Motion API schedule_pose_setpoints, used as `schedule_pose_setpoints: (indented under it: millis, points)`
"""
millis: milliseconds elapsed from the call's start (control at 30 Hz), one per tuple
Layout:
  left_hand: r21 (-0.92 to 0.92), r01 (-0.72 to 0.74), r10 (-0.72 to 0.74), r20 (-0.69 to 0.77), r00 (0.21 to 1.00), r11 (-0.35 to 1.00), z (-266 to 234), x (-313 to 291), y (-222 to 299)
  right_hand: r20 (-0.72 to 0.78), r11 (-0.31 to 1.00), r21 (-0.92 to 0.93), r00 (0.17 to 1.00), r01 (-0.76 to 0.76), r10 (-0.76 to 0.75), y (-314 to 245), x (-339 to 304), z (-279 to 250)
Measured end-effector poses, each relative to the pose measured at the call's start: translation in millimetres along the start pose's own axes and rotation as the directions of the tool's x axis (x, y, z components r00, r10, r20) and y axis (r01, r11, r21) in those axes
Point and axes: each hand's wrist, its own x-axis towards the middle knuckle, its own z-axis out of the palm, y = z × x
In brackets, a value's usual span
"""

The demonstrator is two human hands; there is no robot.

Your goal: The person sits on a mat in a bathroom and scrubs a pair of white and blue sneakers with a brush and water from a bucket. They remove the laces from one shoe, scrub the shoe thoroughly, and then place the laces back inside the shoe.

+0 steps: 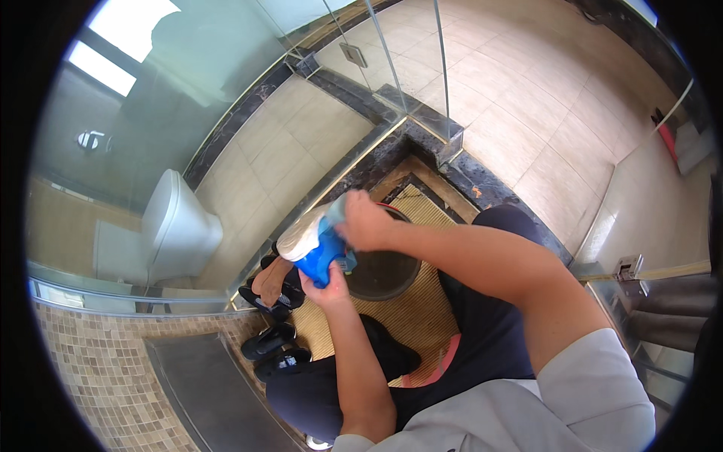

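Note:
My left hand (329,290) is closed round a bright blue shoe (322,252) with a white and beige sole, tilted sole-up toward the far left. My right hand (367,222), smeared by motion, is closed at the shoe's far end. At its fingers shows a pale blue-green thing (337,210), perhaps a cloth, too blurred to name surely. Just below and right of the shoe stands a dark round basin (388,275) with murky liquid, its far rim partly hidden by my right hand.
A ribbed tan mat (320,329) lies under the basin. Several dark shoes and sandals (269,341) line its left side. Glass panels (407,56) and a dark stone curb (497,192) stand beyond; a white toilet (177,226) is behind glass at left.

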Motion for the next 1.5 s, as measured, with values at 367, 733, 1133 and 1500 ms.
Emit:
schedule_pose_setpoints:
  millis: [367, 733, 1133, 1500]
  points:
    - [0.251, -0.105, 0.196, -0.374, 0.907, 0.962, 30, -16, -28, 0.224, 0.586, 0.566, 0.793, -0.579, 0.567, 33, 43, -28]
    - [0.401, 0.260, -0.362, 0.202, 0.910, 0.878, 39, -34, 1, 0.188, 0.630, 0.681, 0.921, -0.373, 0.342, 23, 50, -62]
    - [0.830, 0.305, -0.374, -0.127, 0.919, 0.467, 76, -36, 10, -0.004, 0.942, 0.303, 0.989, 0.142, -0.148, -4, 27, -84]
    - [0.960, 0.191, -0.298, -0.125, 0.946, 0.204, 70, -30, -28, -0.050, 0.933, -0.353, 0.995, 0.063, -0.086, -11, 22, -80]
